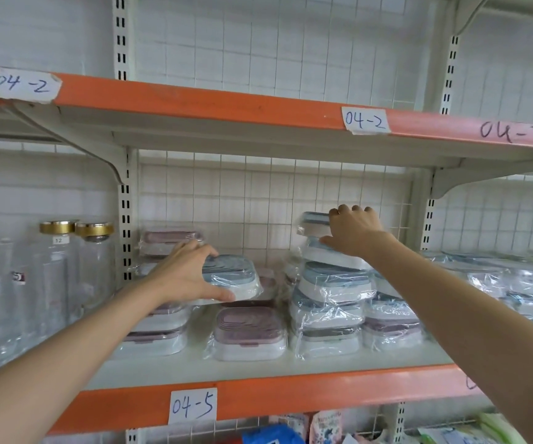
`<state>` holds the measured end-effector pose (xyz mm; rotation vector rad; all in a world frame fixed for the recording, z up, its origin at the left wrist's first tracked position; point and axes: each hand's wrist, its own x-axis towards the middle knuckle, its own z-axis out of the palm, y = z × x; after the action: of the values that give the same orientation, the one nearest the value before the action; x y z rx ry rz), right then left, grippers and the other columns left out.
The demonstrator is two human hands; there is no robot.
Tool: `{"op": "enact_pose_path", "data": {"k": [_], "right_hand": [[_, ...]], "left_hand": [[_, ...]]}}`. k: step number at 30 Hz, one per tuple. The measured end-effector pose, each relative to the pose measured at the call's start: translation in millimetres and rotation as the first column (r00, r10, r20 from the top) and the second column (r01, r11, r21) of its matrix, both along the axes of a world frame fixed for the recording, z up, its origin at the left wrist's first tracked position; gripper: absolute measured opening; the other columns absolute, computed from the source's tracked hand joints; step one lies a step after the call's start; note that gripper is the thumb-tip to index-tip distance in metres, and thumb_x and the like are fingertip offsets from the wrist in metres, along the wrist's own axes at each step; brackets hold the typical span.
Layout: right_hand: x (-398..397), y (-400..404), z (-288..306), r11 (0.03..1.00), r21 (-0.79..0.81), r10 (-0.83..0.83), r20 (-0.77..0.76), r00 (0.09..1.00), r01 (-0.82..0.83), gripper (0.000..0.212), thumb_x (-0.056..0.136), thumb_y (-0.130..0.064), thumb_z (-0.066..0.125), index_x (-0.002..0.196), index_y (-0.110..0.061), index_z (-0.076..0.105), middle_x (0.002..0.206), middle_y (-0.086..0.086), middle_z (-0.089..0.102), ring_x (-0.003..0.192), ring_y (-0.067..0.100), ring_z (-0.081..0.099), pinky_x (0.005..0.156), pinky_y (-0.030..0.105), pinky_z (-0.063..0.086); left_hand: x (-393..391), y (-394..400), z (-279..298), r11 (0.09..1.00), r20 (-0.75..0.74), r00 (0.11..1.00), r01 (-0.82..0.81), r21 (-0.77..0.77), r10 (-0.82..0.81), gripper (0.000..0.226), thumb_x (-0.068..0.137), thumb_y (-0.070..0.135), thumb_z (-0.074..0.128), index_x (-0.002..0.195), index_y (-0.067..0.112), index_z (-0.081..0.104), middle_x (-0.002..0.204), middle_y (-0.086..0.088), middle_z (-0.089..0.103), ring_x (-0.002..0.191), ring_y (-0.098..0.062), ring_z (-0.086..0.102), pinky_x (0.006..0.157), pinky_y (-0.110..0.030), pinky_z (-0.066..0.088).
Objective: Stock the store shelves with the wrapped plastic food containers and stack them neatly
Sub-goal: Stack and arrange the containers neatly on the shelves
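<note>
My left hand (188, 270) grips a wrapped blue-lidded container (231, 277), held above a pink-lidded container (247, 331) on the shelf (258, 370). My right hand (353, 230) is shut on the top blue-lidded container (311, 223) of a tall, leaning stack of blue-lidded containers (329, 296). A stack of pink-lidded containers (159, 331) stands at the left, partly hidden by my left arm, with another pink one (170, 238) behind my left hand. Every container is wrapped in clear film.
Glass jars with gold lids (76, 261) stand at the left past the upright. More wrapped containers (508, 283) lie to the right. An orange-edged upper shelf (226, 104) hangs overhead. Bagged goods (323, 427) fill the shelf below.
</note>
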<state>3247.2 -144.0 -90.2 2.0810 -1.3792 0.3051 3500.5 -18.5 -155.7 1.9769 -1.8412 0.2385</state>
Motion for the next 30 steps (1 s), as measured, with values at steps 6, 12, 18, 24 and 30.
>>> {"op": "enact_pose_path", "data": {"k": [6,12,18,24,30], "right_hand": [[12.8,13.6,-9.5,0.965,-0.072,0.253,-0.021,0.967,-0.254,0.056,0.094,-0.046,0.045,0.138,-0.012,0.039,0.14,0.006,0.042,0.127,0.022,0.039,0.103,0.037,0.033],[59.6,42.6,-35.9,0.815,0.344,0.482,0.043,0.875,-0.466,0.049,0.094,-0.042,0.05,0.134,-0.013,0.048,0.137,0.006,0.045,0.122,0.024,0.046,0.1,0.038,0.041],[89.0,38.8,-98.3,0.668,0.668,0.444,-0.004,0.896,-0.328,0.074,0.077,-0.057,0.066,0.132,-0.013,0.042,0.127,0.002,0.053,0.113,0.024,0.051,0.096,0.032,0.041],[98.8,48.8,-98.8,0.739,0.565,0.422,0.036,0.906,-0.367,0.09,0.071,-0.058,0.07,0.14,-0.019,0.029,0.139,0.005,0.042,0.13,0.029,0.031,0.108,0.044,0.023],[118.6,70.7,-41.9,0.715,0.421,0.482,0.281,0.83,-0.558,0.078,0.072,-0.053,0.071,0.13,-0.021,0.03,0.118,-0.002,0.043,0.108,0.018,0.034,0.104,0.047,0.031]], "left_hand": [[9.4,1.7,-6.5,1.0,0.004,1.0,-0.018,0.006,0.018,0.095,0.058,0.07,0.072,0.136,0.026,0.04,0.135,0.008,0.039,0.126,-0.012,0.032,0.099,-0.033,0.036],[33.7,19.0,-11.4,0.995,-0.006,0.995,-0.105,-0.004,0.104,0.1,0.058,0.07,0.072,0.14,0.023,0.038,0.146,0.001,0.032,0.135,-0.018,0.027,0.109,-0.037,0.029],[58.2,43.8,-12.6,0.984,-0.074,0.982,-0.177,-0.025,0.174,0.095,0.061,0.063,0.075,0.139,0.022,0.04,0.142,-0.002,0.035,0.13,-0.02,0.034,0.105,-0.037,0.034],[81.8,65.8,-0.7,0.967,-0.08,0.966,-0.251,-0.05,0.246,0.09,0.063,0.061,0.075,0.136,0.02,0.043,0.136,-0.004,0.041,0.126,-0.021,0.037,0.102,-0.036,0.035],[103.7,82.3,14.8,0.95,-0.145,0.95,-0.292,-0.111,0.275,0.085,0.063,0.056,0.078,0.133,0.016,0.048,0.132,-0.004,0.047,0.123,-0.02,0.04,0.1,-0.033,0.036]]}}
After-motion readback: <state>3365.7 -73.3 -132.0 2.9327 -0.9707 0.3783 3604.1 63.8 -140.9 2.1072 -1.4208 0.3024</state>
